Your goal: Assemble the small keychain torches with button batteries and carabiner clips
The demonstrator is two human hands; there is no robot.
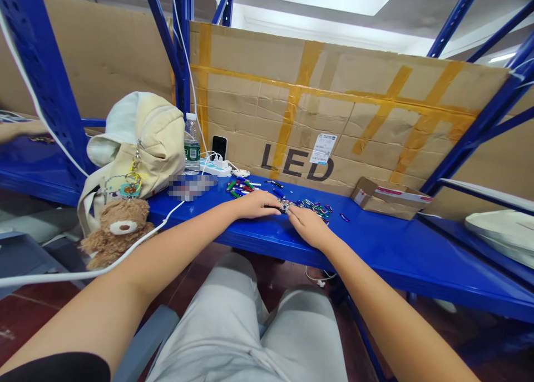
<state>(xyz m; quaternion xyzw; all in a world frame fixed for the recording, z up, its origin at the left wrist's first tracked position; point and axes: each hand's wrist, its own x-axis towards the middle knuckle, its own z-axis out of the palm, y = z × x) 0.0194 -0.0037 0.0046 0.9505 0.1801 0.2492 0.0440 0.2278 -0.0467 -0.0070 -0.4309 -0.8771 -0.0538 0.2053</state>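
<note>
Both my hands rest on a blue metal shelf (392,254) and meet at a small shiny metal piece (286,206). My left hand (257,203) lies palm down with its fingers closed toward the piece. My right hand (307,225) pinches it from the other side. Just beyond the fingers lies a scatter of several small coloured parts (317,208). A second heap of green, red and blue parts (241,187) sits behind my left hand. What exactly the fingers hold is too small to name.
A cream backpack (139,143) with a teddy bear charm (119,226) stands at the left, by a water bottle (192,145), a power strip (214,167) and a phone (219,146). A taped cardboard wall marked LED (334,109) backs the shelf. A small cardboard box (386,199) lies at the right.
</note>
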